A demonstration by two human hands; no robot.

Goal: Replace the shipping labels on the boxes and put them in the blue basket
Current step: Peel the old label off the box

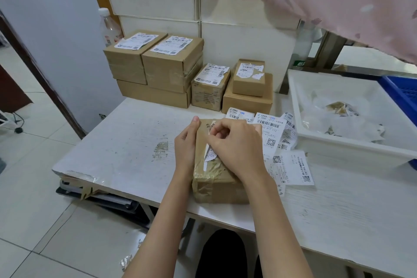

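1. Table (126, 142): white, frame centre.
2. Blue basket (401, 95): right edge, cut off, behind white tray (338, 142).
3. Box (214, 178): centre, long axis toward stacked boxes (158, 67).
4. Left hand (186, 144): fingers straight, steadying box's left side.
5. Right hand (237, 142): pinching torn label (208, 153); fingertips hidden.

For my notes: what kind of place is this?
Probably a small home or shop parcel-packing corner: stacked labelled cardboard boxes, loose shipping labels on a worn white table, and a white tray of peeled scraps.

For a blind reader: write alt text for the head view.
The right hand peels a torn label off a taped cardboard box that the left hand steadies on a white table. Labelled boxes are stacked behind; loose labels lie to the right.
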